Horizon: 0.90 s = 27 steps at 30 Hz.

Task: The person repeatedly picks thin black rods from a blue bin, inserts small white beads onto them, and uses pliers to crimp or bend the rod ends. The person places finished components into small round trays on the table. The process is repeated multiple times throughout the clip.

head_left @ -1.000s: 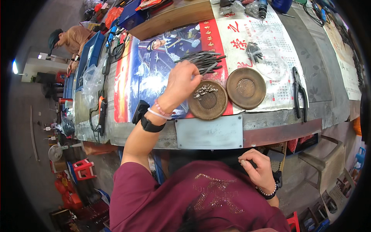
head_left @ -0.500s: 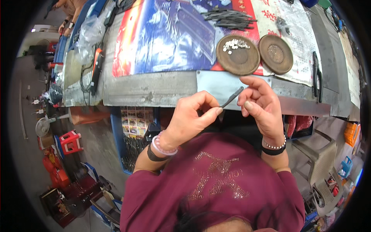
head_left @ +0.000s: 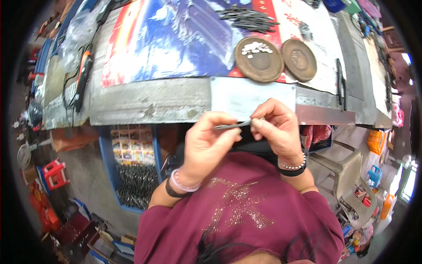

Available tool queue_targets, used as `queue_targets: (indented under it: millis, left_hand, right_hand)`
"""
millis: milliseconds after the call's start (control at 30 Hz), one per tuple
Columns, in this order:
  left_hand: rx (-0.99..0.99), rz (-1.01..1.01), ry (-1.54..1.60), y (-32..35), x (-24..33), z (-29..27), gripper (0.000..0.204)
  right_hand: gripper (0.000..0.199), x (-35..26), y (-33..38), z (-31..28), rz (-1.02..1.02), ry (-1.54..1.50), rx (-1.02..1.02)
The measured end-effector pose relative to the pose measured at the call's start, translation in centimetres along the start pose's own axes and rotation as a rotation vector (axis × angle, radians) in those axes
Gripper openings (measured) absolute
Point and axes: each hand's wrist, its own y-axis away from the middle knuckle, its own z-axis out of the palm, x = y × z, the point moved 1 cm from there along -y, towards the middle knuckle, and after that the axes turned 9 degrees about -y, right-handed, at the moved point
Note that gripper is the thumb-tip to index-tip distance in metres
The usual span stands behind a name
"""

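Just in front of the bench's near edge, my left hand (head_left: 204, 145) and my right hand (head_left: 278, 131) hold a slim dark strip (head_left: 243, 125) between them. It lies nearly level, pinched by the left thumb and fingers along one end. The right thumb and fingertips close on its other end, where something small and pale shows, too small to make out. Beyond the hands is a round brown dish (head_left: 262, 70) with small white pieces (head_left: 257, 47) at its far side. A second brown dish (head_left: 303, 75) beside it holds tiny shiny bits. Several similar dark strips (head_left: 250, 20) lie piled behind the dishes.
A pale sheet (head_left: 224, 94) is on the bench edge (head_left: 149, 110) near my hands. Black pliers (head_left: 341, 83) lie at right, an orange-and-black tool (head_left: 81, 81) with a cord at left. Below stand a blue crate (head_left: 107, 169) of dark parts and a plastic chair (head_left: 347, 176).
My right hand has come down and left onto the strip's free end. The strip has swung from slanting upward to nearly level. The view has shifted a little, moving the bench left.
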Motion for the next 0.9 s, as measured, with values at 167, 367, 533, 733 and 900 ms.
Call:
queue_targets:
  millis: [167,367,533,733,900]
  left_hand:
    - [-0.054,-0.044,0.250,-0.4,-0.5,-0.4,0.019]
    - [-0.103,0.042,0.091,-0.9,-0.7,-0.5,0.019]
    - [-0.153,-0.128,0.093,-0.6,-0.6,-0.4,0.028]
    - [-0.223,-0.178,0.165,-0.8,-1.0,0.1,0.026]
    - [-0.218,-0.231,0.173,-0.9,-1.2,0.1,0.020]
  right_hand:
    - [0.009,0.5,0.7,1.4,0.045,0.037,-0.098]
    - [0.009,-4.7,-0.1,-4.2,-0.363,0.872,0.106]
    - [0.011,-10.2,-4.9,-11.9,-0.517,1.418,0.194]
    - [0.011,-12.3,-9.0,-14.2,-0.434,1.850,-0.155]
    - [0.012,-12.6,-11.0,-14.8,-0.383,1.939,-0.348]
